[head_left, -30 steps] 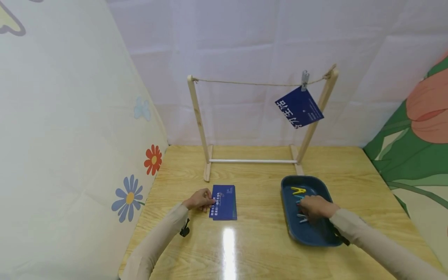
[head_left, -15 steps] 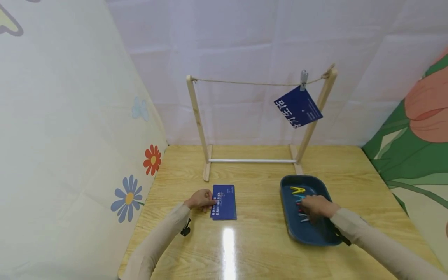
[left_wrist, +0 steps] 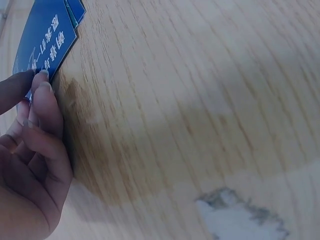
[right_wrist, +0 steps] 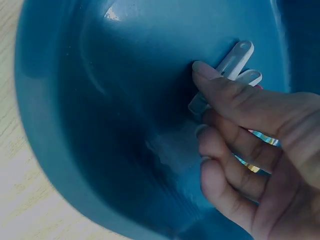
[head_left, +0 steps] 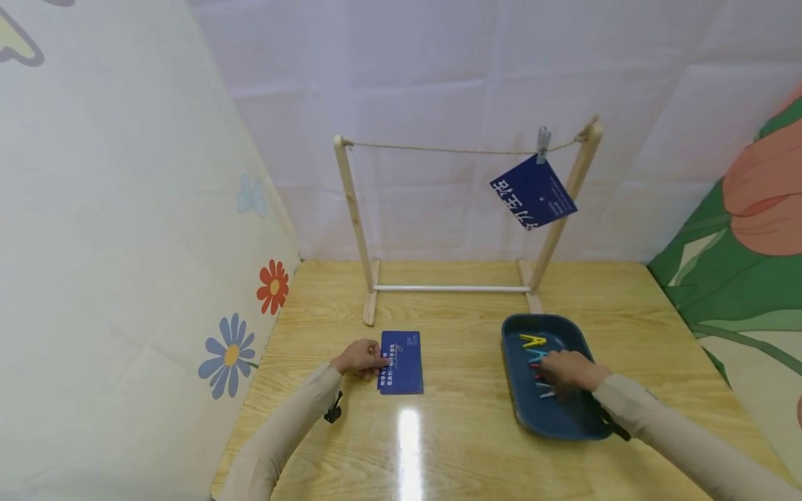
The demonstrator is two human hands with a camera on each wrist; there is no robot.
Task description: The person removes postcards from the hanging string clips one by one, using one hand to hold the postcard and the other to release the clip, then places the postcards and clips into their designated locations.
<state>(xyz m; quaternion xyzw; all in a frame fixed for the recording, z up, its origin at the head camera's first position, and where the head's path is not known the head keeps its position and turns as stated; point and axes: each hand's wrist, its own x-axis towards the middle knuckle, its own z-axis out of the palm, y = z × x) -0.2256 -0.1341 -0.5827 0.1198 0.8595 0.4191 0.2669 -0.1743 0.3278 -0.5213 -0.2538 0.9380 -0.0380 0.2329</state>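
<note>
At the left of the table my left hand (head_left: 361, 358) pinches the left edge of the stacked blue cards (head_left: 404, 365) between thumb and finger. In the left wrist view, the fingertips meet at the edge of the printed card (left_wrist: 47, 37). My right hand (head_left: 571, 370) is inside the dark blue tray (head_left: 510, 403), its fingers curled down among the clothespins. Beneath my thumb lies a pale grey clothespin (right_wrist: 235, 60); whether the fingers grip it cannot be made out. A yellow clothespin (head_left: 532, 341) and a light blue clothespin (head_left: 537, 356) lie farther back.
Behind stands a wooden frame (head_left: 354, 209) with a string (head_left: 438, 148) across its top. A clear clothespin (head_left: 543, 145) holds a tilted blue card (head_left: 532, 193) on the string's right end. A white cloth (head_left: 413, 83) hangs behind the table.
My right hand has shifted very slightly right within the tray, and the pale clothespin by its fingers has shifted a little. My left hand stays at the cards.
</note>
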